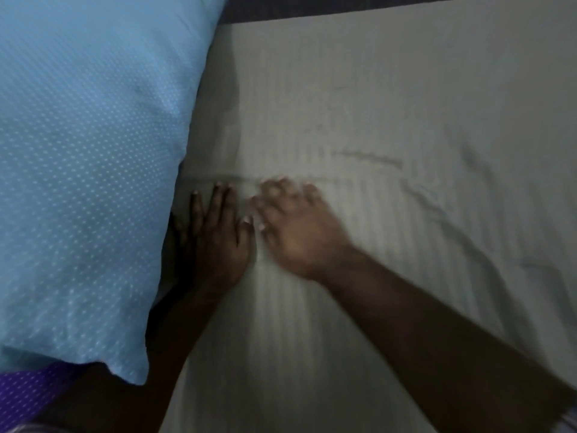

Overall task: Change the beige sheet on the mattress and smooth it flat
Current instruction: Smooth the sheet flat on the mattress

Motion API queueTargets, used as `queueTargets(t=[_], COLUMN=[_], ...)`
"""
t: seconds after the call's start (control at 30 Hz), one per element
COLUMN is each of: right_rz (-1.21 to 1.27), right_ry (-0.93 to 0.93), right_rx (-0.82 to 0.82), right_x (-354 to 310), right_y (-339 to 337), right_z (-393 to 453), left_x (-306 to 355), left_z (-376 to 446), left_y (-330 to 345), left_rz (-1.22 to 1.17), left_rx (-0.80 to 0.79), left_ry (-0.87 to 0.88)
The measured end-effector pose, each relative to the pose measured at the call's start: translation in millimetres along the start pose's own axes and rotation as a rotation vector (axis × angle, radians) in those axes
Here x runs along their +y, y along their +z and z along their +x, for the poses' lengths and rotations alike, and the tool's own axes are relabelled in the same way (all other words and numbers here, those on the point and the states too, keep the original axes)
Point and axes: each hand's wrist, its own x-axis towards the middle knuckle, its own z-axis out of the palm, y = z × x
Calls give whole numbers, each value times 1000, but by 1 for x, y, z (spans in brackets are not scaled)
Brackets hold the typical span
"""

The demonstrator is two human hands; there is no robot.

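A beige striped sheet (390,104) covers the mattress across the middle and right of the view, with creases on its right half. My left hand (215,235) lies palm down on the sheet, fingers straight, right beside the pillow's edge. My right hand (296,226) is blurred and rests flat on the sheet just right of the left hand, fingers spread. Both forearms reach in from below.
A large light blue dotted pillow (84,170) fills the left side and lies on the bed. A purple dotted cloth (28,392) shows under its lower corner. The sheet's far edge meets a dark strip (312,6) at the top.
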Motion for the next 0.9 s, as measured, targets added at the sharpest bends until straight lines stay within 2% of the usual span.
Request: queueTargets(t=[0.07, 0.13, 0.23, 0.3, 0.33, 0.37, 0.43, 0.5, 0.57, 0.67, 0.73, 0.77, 0.8, 0.9], right_rz=[-6, -53, -172, -166, -167, -167, -134, -87, -138, -258, -207, -189, -179, -159], right_ry=[-64, 8, 302, 536, 588, 545, 299, 213, 343, 670, 885, 940, 917, 508], right_rx=[-95, -75, -29, -7, 20, 44, 41, -26, -52, -64, -22, 7, 31, 78], right_x=[1, 45, 141, 175, 171, 155, 114, 102, 148, 255, 293, 290, 275, 181], right_y=[7, 14, -3, -24, -31, -32, -26, -24, -35, -65, -93, -102, -103, -72], right_z=[24, 42, 40, 22, 11, -2, -39, -80, -123, -197, -228, -230, -226, -218], left_x=[-10, -19, -16, 4, 21, 42, 86, 114, 125, 139, 172, 194, 216, 259], left_z=[11, 26, 41, 37, 31, 24, 11, 9, 13, 0, -27, -46, -66, -113], left_y=[7, 12, 16, 9, 5, 2, 1, -1, -1, -3, -9, -11, -11, -12], left_rz=[19, -11, -53, -39, -12, 21, 43, 28, 12, -14, -23, -32, -45, -39], left_rx=[14, 42, -44, -35, -22, -36, -114, -159, -188, -209, -198, -208, -215, -256], left_ry=[-28, -127, -302, -344, -299, -202, 47, 136, 91, 8, 74, 148, 220, 328])
